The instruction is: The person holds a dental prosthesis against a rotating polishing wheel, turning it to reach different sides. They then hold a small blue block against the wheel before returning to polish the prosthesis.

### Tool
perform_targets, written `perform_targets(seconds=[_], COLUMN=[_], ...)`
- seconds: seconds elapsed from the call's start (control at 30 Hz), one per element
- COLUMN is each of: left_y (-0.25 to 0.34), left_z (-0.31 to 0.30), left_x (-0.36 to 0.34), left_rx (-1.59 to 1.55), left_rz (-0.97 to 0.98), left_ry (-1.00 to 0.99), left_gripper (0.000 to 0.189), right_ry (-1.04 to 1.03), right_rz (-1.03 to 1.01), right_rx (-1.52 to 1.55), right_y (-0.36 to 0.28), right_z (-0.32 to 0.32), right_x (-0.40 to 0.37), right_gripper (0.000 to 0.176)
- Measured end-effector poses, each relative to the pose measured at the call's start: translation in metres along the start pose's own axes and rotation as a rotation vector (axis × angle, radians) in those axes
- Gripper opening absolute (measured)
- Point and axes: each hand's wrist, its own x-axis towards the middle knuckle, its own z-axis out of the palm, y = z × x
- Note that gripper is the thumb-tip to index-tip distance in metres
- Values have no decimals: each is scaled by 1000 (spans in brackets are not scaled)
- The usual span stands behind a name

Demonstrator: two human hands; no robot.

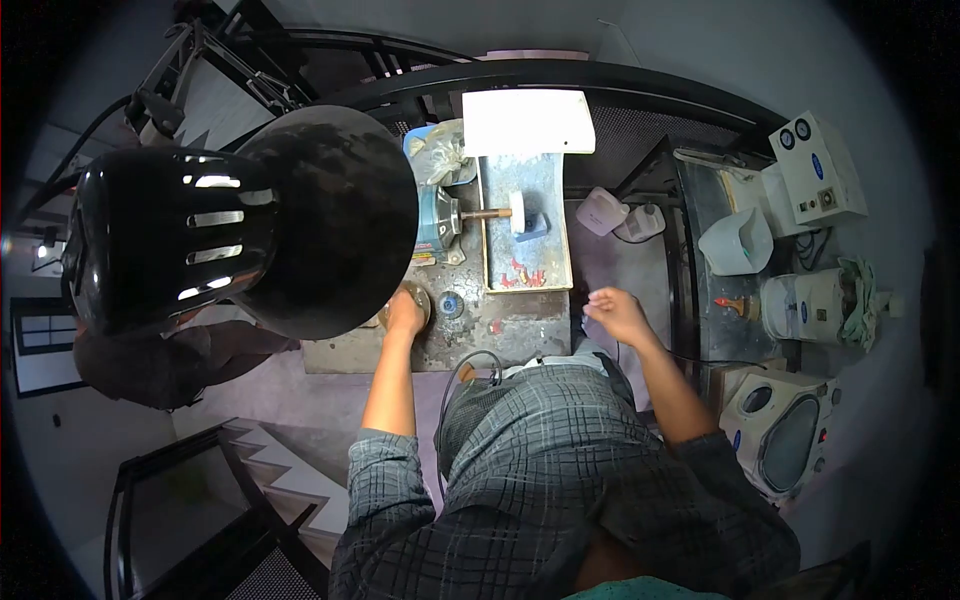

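Note:
My left hand (404,312) is at a round brownish dish (424,304) on the worktable, its fingers partly hidden, so its grip cannot be made out. Above the table's right edge is my right hand (614,312), with its fingers curled and thumb near the fingertips; anything between them is too small to tell. A motor (436,218) has a shaft with a white wheel (517,212) over a shallow tray (562,262). Small red pieces (522,275) lie in the tray's near end. Beside my left hand stands a small round blue item (452,305).
A large black lamp (330,220) covers the left. Another person (150,360) is partly visible behind it. A white panel (528,122) tops the tray. At right, a side bench holds a white container (737,243) and machines (818,170). Plastic jugs (602,211) stand below.

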Motion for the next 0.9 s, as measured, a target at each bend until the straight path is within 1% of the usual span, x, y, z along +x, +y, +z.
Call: perform_targets(seconds=[0.03, 0.1, 0.13, 0.2, 0.23, 0.3, 0.33, 0.4, 0.43, 0.47, 0.53, 0.57, 0.6, 0.63, 0.67, 0.73, 0.77, 0.87, 0.9], left_y=[-5, -17, -10, 2, -1, -7, -11, -13, -3, 0, 18, 28, 37, 44, 50, 60, 62, 71, 75], left_z=[7, 18, 8, -10, -10, -12, -13, -16, -23, -29, -44, -49, -53, -56, -57, -52, -50, -27, -16], left_x=[3, 8, 2, -8, -7, -9, -11, -13, -19, -24, -35, -39, -43, -47, -48, -46, -43, -28, -23], left_rx=[3, -168, -161, -248, -240, -285, -273, -741, -832, -1081, -1284, -1325, -1368, -1379, -1380, -1586, -1580, -1620, -1630], left_rz=[0, -17, -21, -128, -137, -152, -171, -156, -72, -109, -22, 15, 58, 55, 53, 75, 106, 151, 156], left_ry=[1, 236, 238, 306, 310, 334, 339, 213, 259, 143, 76, 86, 93, 93, 92, 75, 60, 35, 12], left_gripper=[25, 22, 22, 19, 19, 18, 18, 18, 20, 21, 23, 25, 26, 23, 23, 19, 16, 16, 16], right_ry=[36, -28, -34, 4, -6, 84, 64, -3, 41, -3, -17, -32, 20, 76, 75, 125, 153, 212, 220], right_rz=[-190, -189, -191, -388, -393, -488, -496, -523, -540, -536, -459, -466, -485, -502, -501, -521, -562, -454, -433], right_rx=[-185, -336, -329, -451, -444, -615, -604, -726, -794, -836, -916, -908, -884, -863, -864, -774, -710, -463, -397], right_y=[-11, -42, -41, -32, -34, -38, -39, -42, -44, -47, -56, -55, -52, -50, -47, -47, -44, -26, -38], right_z=[7, 16, 22, 36, 42, 53, 56, 62, 67, 66, 68, 70, 72, 73, 75, 72, 69, 70, 64], right_x=[6, 26, 42, 80, 93, 116, 126, 145, 150, 157, 163, 168, 174, 177, 177, 173, 167, 156, 139], right_gripper=[32, 41, 41, 49, 49, 57, 57, 65, 64, 59, 55, 55, 55, 55, 55, 52, 50, 53, 51])
